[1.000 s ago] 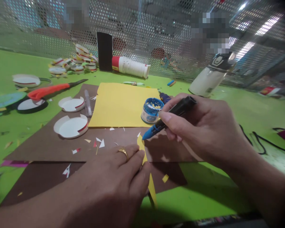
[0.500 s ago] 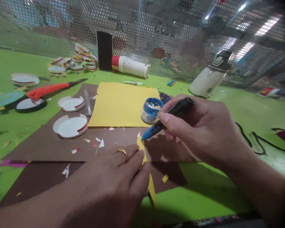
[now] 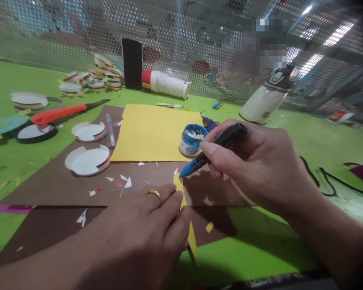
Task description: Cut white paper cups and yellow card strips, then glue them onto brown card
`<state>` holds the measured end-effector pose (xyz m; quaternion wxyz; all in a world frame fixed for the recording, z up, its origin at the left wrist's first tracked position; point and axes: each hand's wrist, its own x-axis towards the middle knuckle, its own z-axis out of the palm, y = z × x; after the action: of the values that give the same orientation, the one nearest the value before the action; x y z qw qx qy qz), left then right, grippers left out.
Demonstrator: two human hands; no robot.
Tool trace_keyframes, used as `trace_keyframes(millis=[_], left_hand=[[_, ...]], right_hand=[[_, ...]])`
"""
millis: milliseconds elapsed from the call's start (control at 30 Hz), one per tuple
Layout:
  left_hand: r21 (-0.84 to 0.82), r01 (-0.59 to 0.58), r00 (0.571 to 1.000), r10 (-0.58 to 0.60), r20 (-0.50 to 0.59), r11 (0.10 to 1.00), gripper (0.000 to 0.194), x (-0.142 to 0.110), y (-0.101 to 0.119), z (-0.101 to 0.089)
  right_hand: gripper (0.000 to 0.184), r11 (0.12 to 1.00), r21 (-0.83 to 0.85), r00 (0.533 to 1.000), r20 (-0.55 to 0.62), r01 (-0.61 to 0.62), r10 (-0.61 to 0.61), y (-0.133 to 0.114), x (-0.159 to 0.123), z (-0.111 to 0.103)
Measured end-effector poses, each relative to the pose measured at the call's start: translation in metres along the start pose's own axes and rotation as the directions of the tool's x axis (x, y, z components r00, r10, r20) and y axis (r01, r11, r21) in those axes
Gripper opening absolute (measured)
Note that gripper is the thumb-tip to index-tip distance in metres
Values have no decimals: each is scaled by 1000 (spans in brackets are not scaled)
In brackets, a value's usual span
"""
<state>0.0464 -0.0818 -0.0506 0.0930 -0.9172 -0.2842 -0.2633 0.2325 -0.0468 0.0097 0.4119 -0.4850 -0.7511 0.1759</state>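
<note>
My right hand (image 3: 248, 161) is closed around a blue paint marker (image 3: 207, 153) with a black upper end. The marker slants down to the left, and its blue tip meets the upper end of a narrow yellow paper strip (image 3: 192, 237). Pressed over that strip, my left hand (image 3: 151, 225) wears a gold ring, and its fingers and thumb cover the strip's middle. The lower end sticks out below the thumb. Just behind the marker, an open blue jar (image 3: 192, 141) with yellow bits inside stands on a yellow paper sheet (image 3: 157, 133).
Brown card (image 3: 54, 173) lies under my hands, with paper scraps on it. To the left are white cup bottoms (image 3: 89, 160) and an orange-handled cutter (image 3: 59, 114). Farther back are stacked paper cups (image 3: 166, 83), a dark upright panel (image 3: 132, 63) and a white bottle (image 3: 261, 102).
The whole view has shifted very slightly. Both hands, the marker and the paper strip keep nearly the same places, with the marker tip still at the strip's upper end.
</note>
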Motion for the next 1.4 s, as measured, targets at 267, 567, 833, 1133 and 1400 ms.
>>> trace_keyframes(millis=[267, 567, 833, 1133, 1400], left_hand=[[0, 7, 1000, -7, -2, 1000, 36, -2, 0, 2], [8, -18, 1000, 18, 20, 1000, 35, -1, -1, 3], [0, -10, 1000, 10, -20, 1000, 34, -5, 0, 4], [27, -44, 999, 44, -20, 999, 35, -1, -3, 0], [30, -11, 999, 12, -32, 999, 33, 0, -1, 1]], right_hand=[[13, 1000, -1, 1000, 10, -1, 1, 1, 0, 1], [13, 992, -115, 999, 0, 53, -54, -2, -4, 0], [7, 978, -170, 989, 98, 124, -109, -6, -5, 1], [17, 968, -210, 975, -144, 136, -169, -12, -10, -1], [22, 977, -182, 964, -218, 115, -154, -13, -8, -2]])
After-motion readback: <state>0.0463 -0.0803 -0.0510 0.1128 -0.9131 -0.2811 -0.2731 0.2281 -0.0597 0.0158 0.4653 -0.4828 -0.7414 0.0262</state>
